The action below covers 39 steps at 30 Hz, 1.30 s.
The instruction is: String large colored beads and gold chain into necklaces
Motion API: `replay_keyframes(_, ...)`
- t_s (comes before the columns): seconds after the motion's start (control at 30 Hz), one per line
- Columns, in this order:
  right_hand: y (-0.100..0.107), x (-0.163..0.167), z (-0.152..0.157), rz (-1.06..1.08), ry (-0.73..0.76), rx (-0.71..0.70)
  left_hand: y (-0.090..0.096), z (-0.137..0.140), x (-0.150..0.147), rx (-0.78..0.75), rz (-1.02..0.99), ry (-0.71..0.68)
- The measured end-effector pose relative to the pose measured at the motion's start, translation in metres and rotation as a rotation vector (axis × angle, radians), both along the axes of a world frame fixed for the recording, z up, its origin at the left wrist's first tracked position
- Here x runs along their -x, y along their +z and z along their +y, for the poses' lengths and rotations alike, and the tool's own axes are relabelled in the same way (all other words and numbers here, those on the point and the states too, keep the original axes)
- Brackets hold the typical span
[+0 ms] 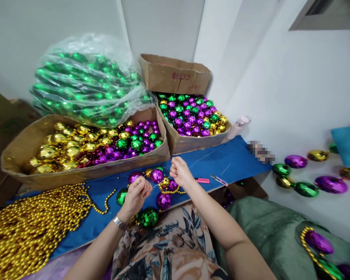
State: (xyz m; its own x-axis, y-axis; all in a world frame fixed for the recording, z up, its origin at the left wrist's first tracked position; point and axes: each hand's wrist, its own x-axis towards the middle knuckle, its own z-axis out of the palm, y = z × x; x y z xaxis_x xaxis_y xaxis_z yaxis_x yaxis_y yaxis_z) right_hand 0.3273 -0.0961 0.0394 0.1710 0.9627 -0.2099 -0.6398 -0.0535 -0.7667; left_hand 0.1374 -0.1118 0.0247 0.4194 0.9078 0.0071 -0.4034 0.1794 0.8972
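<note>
Both of my hands are closed at chest height over the table, pulling a thin clear string (156, 184) taut between them. My left hand (137, 193), with a metal watch on the wrist, is a fist around one side of it. My right hand (178, 171) pinches the other side, a little higher. Beneath and between them lies a strand of faceted beads: a purple bead (156, 176), another purple bead (163, 200), a green bead (121, 196) and a large green bead (149, 217) near my lap. A short gold bead chain (172, 190) sits among them.
Behind stand a cardboard box (105, 165) and a second cardboard box (198, 143), both full of beads. A plastic bag (87, 81) of green beads rests atop. Gold bead chains (41, 221) cover the left. Pink cutter (202, 180), thread snips (219, 180) and bottle (239, 126) are right.
</note>
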Motion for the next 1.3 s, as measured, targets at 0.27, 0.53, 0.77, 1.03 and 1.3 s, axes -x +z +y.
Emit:
replay_keyframes(0.27,0.025,0.002,-0.032,-0.896,0.294,-0.293,0.025,-0.002,0.007,-0.313,0.212,0.123)
replay_keyframes(0.53,0.053,0.006,-0.049,-1.374,0.242,-0.626,0.054,0.016,-0.013,-0.542,0.328,-0.114)
replay_keyframes(0.77,0.062,-0.012,-0.043,-1.275,0.188,-0.476,0.045,0.029,-0.017,-0.794,0.391,-0.297)
replay_keyframes(1.03,0.063,-0.021,-0.035,-0.845,0.182,-0.355,0.025,0.039,-0.025,-1.018,0.573,-0.234)
replay_keyframes(1.3,0.058,-0.049,-0.001,-0.369,0.017,-0.27,0.021,0.047,-0.033,-1.269,0.653,-0.267)
